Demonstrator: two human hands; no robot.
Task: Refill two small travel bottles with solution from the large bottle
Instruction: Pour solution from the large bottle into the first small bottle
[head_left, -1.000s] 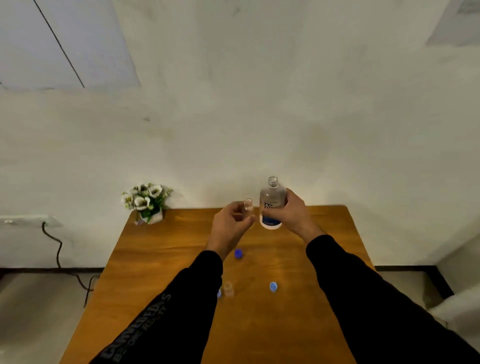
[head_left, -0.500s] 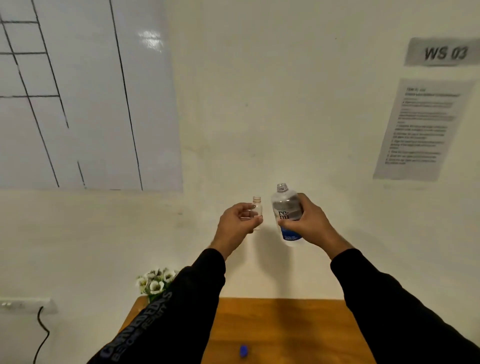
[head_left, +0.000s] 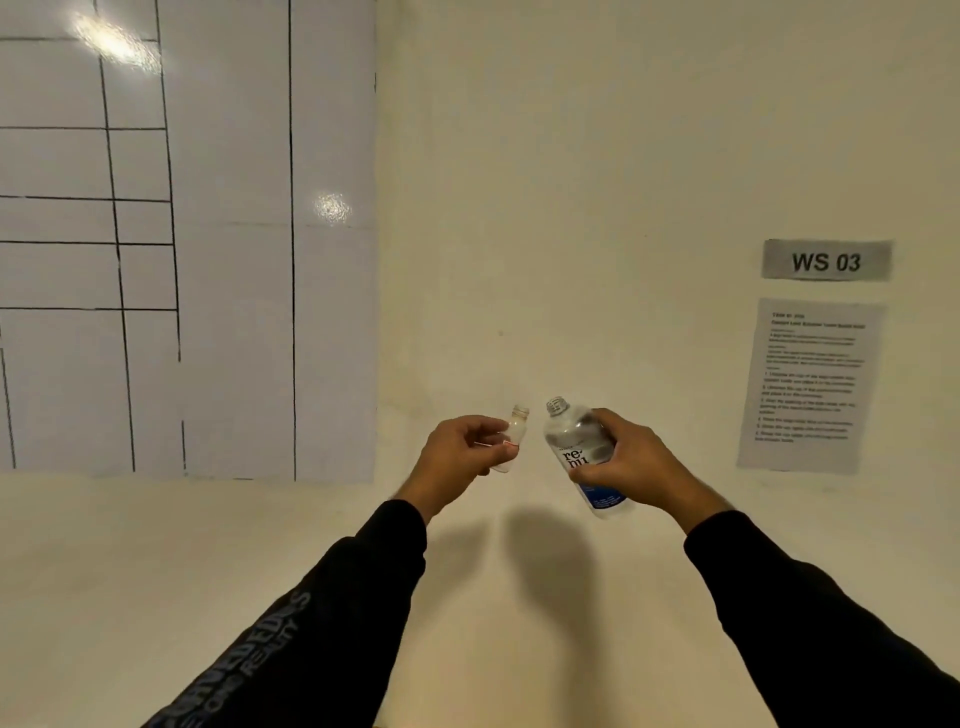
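Both hands are raised in front of the wall. My left hand (head_left: 460, 449) pinches a small clear travel bottle (head_left: 514, 434), uncapped, its open neck tilted slightly to the right. My right hand (head_left: 626, 460) grips the large clear solution bottle (head_left: 576, 447) with a white and blue label. That bottle has no cap and leans left, its open neck close to the small bottle's mouth without touching it. No liquid stream is visible. The other travel bottle and the caps are out of view.
A cream wall fills the view. A white board with black grid lines (head_left: 182, 234) hangs at the left. A grey "WS 03" sign (head_left: 826, 260) and a printed instruction sheet (head_left: 810, 384) are at the right. The table is out of frame.
The view has swung upward, so the table, flowers and caps have left the frame. Both hands have lifted the bottles, and the large bottle has tipped left toward the small one.
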